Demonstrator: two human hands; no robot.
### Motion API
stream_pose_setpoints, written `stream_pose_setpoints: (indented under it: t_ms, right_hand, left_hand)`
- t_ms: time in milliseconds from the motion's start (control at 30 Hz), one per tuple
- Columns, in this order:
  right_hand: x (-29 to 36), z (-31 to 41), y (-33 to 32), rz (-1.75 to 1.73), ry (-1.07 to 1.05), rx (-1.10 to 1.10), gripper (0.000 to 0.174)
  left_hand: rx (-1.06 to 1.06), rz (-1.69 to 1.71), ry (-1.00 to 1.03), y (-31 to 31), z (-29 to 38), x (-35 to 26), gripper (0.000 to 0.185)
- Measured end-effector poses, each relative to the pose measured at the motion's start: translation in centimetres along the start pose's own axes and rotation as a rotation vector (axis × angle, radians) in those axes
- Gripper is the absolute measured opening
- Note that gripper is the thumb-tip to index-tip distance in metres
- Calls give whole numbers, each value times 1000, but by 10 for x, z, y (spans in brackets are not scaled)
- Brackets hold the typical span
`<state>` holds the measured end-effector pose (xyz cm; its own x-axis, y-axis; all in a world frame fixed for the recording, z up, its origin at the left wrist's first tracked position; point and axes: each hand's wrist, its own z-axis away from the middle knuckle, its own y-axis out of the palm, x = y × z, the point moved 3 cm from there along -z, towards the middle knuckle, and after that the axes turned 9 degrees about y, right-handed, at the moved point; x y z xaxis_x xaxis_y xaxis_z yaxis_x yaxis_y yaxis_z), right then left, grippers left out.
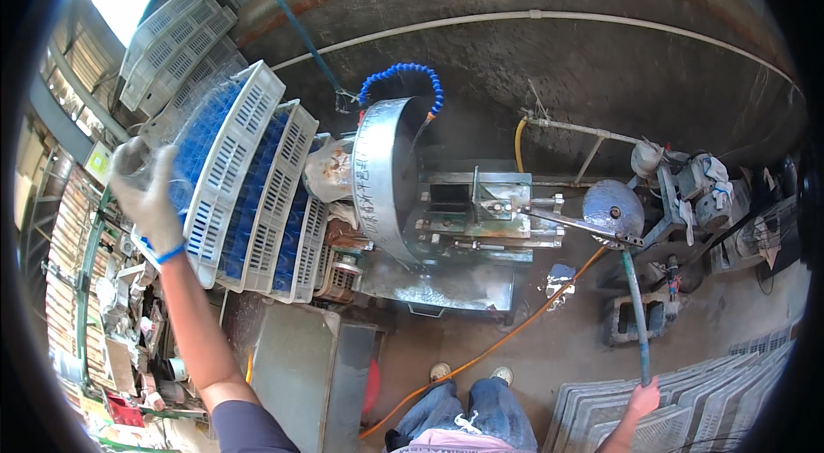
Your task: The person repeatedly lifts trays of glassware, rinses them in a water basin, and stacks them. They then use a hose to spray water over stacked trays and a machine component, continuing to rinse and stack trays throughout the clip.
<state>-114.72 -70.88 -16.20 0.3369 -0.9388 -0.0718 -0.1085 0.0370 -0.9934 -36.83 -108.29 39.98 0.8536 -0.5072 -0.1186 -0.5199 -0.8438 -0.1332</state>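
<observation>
My left hand (153,199), in a pale work glove with a blue cuff, is raised beside the top white plastic crate (235,163). Its fingers curl and the thumb stands apart; whether a clear object sits between them I cannot tell. Blue dividers and transparent pieces (209,125) fill that crate. My bare right hand (644,398) grips the end of a long blue-green lever handle (634,305). The lever joins a metal linkage bar (573,221) leading to the machine's slide carriage (502,208). Left of the carriage stands a round sheet-metal guard (383,176) bearing writing.
A blue segmented coolant hose (402,69) arches over the guard. An orange hose (489,353) crosses the floor by my feet. Stacked grey crates (618,401) stand at lower right, near a concrete block (637,318). A metal-topped cabinet (293,363) is at lower left.
</observation>
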Motion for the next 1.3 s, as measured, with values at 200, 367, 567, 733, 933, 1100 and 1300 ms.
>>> stream_pose_setpoints:
  t_ms: [200, 367, 567, 733, 933, 1100, 1300]
  right_hand:
    - [-19, -85, 7, 6, -130, -4, 20]
    - [-19, -125, 3, -57, -133, 25, 18]
    - [-19, -143, 1, -101, -171, 76, 11]
    - [-23, -132, 6, -95, -134, 144, 17]
    - [-18, -56, 3, -130, 31, 236, 30]
    - [11, 32, -16, -81, 148, 248, 24]
    - [42, 102, -35, -134, 240, 263, 19]
  left_hand:
    - [725, 621, -379, 175, 152, -123, 93]
    - [986, 520, -614, 282, 256, -145, 90]
    - [1281, 60, -92, 326, 304, -119, 76]
    - [1427, 26, 115, 360, 340, -118, 82]
    - [1277, -157, 192, 368, 368, -124, 84]
    - [1153, -183, 235, 364, 371, -118, 75]
    - [1225, -99, 140, 362, 369, -110, 61]
